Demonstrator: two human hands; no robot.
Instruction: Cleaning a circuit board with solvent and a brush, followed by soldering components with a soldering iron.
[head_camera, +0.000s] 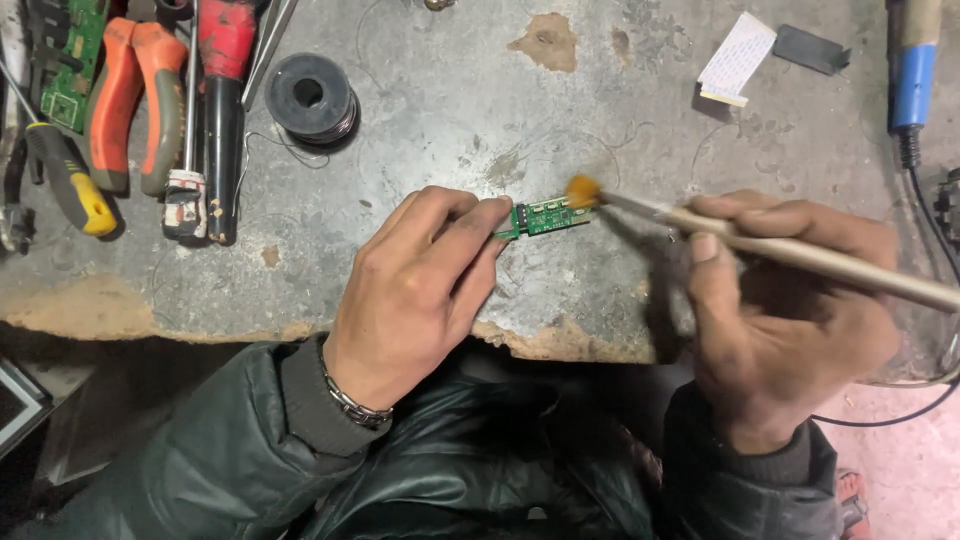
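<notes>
My left hand (420, 285) pinches a small green circuit board (545, 216) by its left end, holding it just over the worn grey workbench (450, 120). My right hand (790, 310) grips a thin wooden-handled brush (800, 255) like a pen. Its orange bristle tip (582, 190) touches the right end of the board. A metal bracelet sits on my left wrist, and both arms wear dark jacket sleeves.
At the back left lie orange-handled pliers (130, 95), a yellow-and-black screwdriver (65, 175), a red-and-black tool (222, 110), a solder spool (310, 97) and another green board (72, 60). A white ribbon cable (738, 58) and a blue-handled tool (912, 80) sit at the back right.
</notes>
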